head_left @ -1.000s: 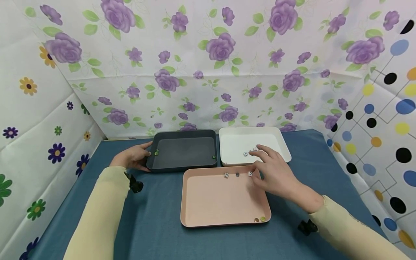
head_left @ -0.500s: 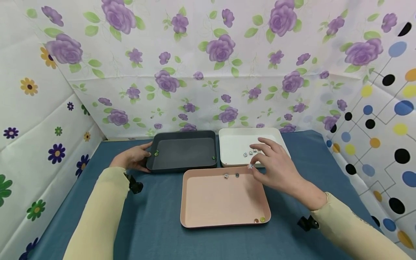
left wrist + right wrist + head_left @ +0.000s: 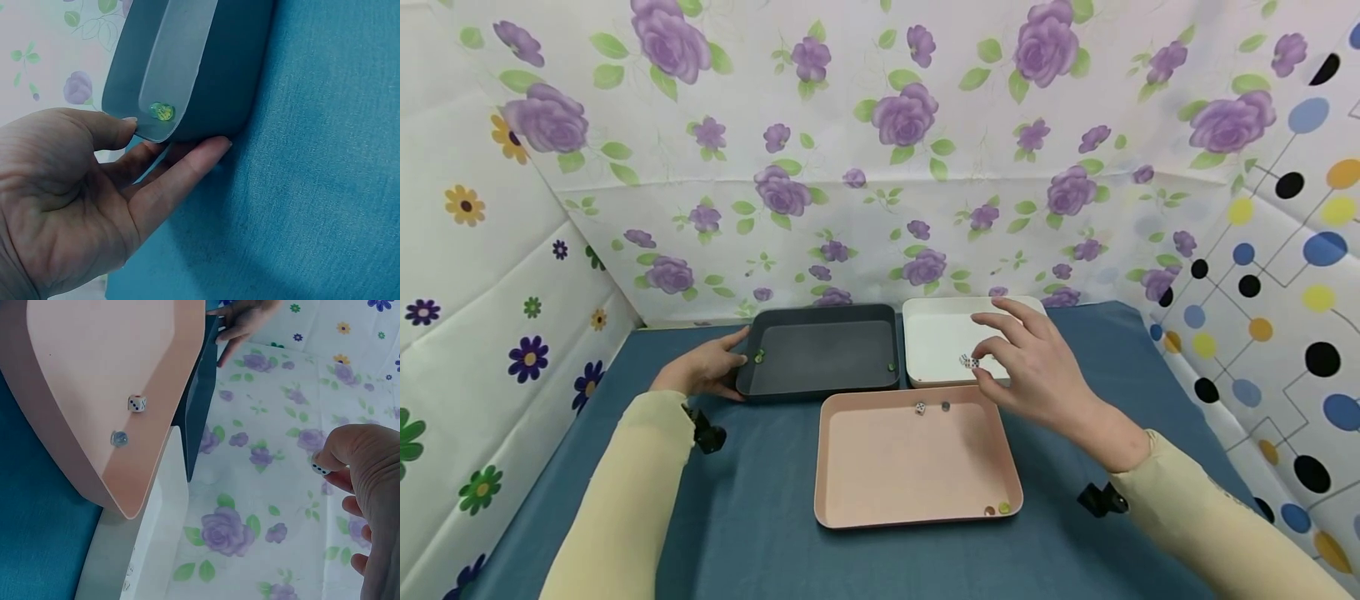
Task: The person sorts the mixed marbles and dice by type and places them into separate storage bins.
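Note:
Between the thumb and index finger of my right hand (image 3: 1045, 375) is a white die (image 3: 320, 466) with dark dots. It is held up over the front part of the white tray (image 3: 940, 317), where other dice lie, partly hidden by the fingers. My left hand (image 3: 703, 367) grips the left end of the dark grey tray (image 3: 823, 346); in the left wrist view its thumb lies at the rim and its fingers reach along the outside. A green-yellow glass piece (image 3: 162, 111) sits in that tray's corner. Another white die (image 3: 920, 408) lies in the pink tray (image 3: 887, 467).
Near that die is a small clear glass piece (image 3: 119, 439). Brownish (image 3: 989, 511) and yellow-green pieces (image 3: 1004, 507) lie in the pink tray's near right corner, and a green piece (image 3: 891, 367) at the dark tray's right. Blue cloth (image 3: 752, 517) covers the table; patterned cloth walls surround it.
My right hand has picked the die up from the pink tray's far right corner and carried it up and away over the white tray. The left hand stays on the dark grey tray.

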Tool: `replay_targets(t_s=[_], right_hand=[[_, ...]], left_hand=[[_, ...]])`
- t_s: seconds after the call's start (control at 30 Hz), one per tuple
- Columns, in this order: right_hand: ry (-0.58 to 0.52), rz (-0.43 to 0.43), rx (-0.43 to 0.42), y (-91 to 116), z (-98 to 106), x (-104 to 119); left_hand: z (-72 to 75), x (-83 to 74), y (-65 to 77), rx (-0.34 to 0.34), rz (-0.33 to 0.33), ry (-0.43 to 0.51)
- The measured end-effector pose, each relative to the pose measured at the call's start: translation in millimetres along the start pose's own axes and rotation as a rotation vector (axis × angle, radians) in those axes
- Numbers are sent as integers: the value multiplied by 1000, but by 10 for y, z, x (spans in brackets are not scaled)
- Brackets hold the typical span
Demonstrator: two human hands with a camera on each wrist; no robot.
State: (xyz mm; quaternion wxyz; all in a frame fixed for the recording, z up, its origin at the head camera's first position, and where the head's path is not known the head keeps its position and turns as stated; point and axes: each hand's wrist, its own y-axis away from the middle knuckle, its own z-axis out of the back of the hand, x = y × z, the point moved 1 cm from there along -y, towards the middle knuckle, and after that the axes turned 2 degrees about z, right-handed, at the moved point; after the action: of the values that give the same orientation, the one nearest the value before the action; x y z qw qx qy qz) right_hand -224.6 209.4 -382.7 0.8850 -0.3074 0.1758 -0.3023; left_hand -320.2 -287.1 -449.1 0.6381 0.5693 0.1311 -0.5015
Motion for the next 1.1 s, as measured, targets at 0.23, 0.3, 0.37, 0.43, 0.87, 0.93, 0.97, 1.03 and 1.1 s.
replay_targets(t_s=[0.23,0.3,0.37,0.43,0.87,0.93,0.97,1.03,1.1], right_hand=[[-3,-19,13,12,-9,-14],[-3,-26,12,20,-12,-25],[-4,-31,6,30,-17,-38],[-6,-36,2,40,-23,-53],[18,-67,-9,64,9,-193],[18,-74,-9,67,13,-216],[16,-77,-11,68,12,-228],[15,-81,-17,69,8,-257],[20,-87,-21,72,-3,-298]], left_hand=[[-5,-9,-4,8,4,-3],[-7,-16,6,11,8,-2],[-10,-23,15,14,9,0],[-12,-25,17,16,10,6],[-1,-7,-17,16,19,17],[-2,-11,-11,21,16,16],[-1,-12,-7,24,15,16],[-6,-18,-4,30,13,20],[-10,-18,1,37,11,20]])
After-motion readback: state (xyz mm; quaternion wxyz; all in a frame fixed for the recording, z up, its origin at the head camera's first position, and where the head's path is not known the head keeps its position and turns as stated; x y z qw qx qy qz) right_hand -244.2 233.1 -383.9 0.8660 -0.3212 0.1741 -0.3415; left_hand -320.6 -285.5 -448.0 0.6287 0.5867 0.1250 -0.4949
